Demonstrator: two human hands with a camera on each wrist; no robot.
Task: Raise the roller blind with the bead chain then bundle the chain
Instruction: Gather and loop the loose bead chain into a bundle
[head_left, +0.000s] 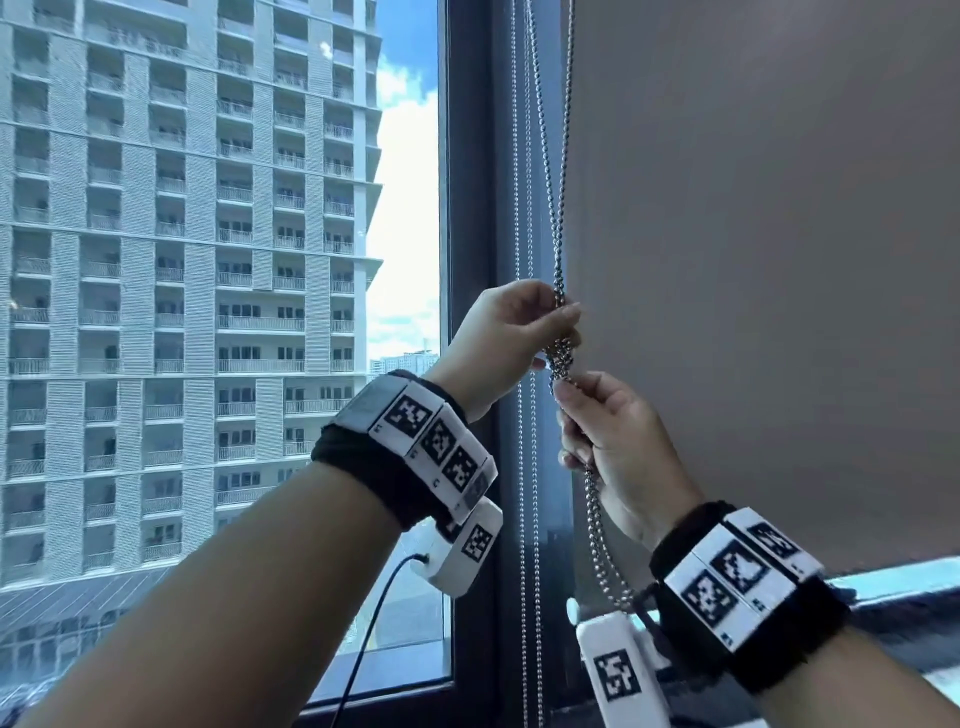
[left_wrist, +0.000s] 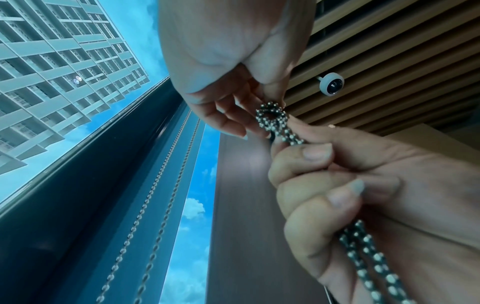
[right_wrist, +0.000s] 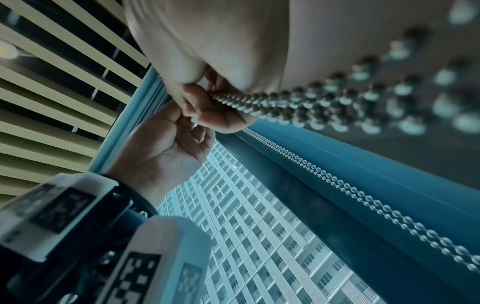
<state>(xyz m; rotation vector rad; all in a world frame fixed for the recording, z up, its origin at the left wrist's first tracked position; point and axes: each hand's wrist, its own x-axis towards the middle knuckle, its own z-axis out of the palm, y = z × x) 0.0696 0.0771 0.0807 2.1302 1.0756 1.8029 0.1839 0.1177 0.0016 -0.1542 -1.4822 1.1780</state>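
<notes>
The metal bead chain (head_left: 556, 208) hangs beside the grey roller blind (head_left: 753, 260), whose bottom edge sits low at the right. A small knot (head_left: 563, 358) of looped chain lies between my hands. My left hand (head_left: 558, 312) pinches the chain just above the knot. My right hand (head_left: 569, 400) grips the doubled strands just below it, and the slack loop (head_left: 605, 551) dangles past my wrist. From the left wrist, the knot (left_wrist: 271, 115) shows as a tight ring at my left fingertips (left_wrist: 272, 90). The right wrist view has the strands (right_wrist: 311, 102) running out of my right fist.
A second pair of thin bead chains (head_left: 525, 467) runs straight down along the dark window frame (head_left: 467, 208), just left of my hands. Beyond the glass stands a tall apartment block (head_left: 182, 260). A small round white device (left_wrist: 331, 84) sits on the slatted wooden ceiling.
</notes>
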